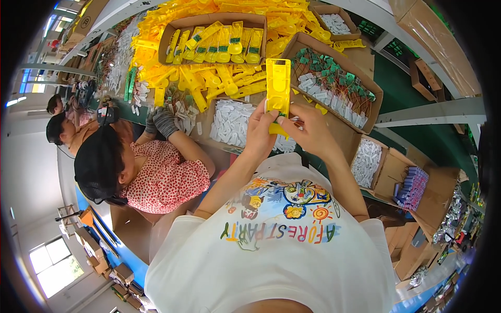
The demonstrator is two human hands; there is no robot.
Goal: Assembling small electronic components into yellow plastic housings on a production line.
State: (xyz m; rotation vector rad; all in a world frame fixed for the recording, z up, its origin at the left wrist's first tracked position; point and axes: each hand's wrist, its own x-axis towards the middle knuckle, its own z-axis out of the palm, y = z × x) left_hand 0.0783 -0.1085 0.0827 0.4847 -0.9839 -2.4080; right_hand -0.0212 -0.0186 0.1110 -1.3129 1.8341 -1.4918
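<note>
A long yellow plastic casing (278, 81) stands nearly upright between my hands, above the table edge. My left hand (259, 130) is closed round its lower left side. My right hand (309, 130) grips the lower right side, its thumb at a small green circuit board (282, 113) near the casing's lower end. Part of the board and the casing's bottom are covered by my fingers. Just left of my left hand lies a box of small white plastic parts (229, 122). A cardboard tray (371, 122) of green boards with wires and white pieces is beyond my right hand.
Yellow casings (156, 31) are heaped at the back, around a cardboard box (212, 19) of casings fitted with boards. At right stand a box of white parts (367, 161) and purple cylindrical cells (410, 188). A co-worker in a red-patterned top (166, 177) sits close at left.
</note>
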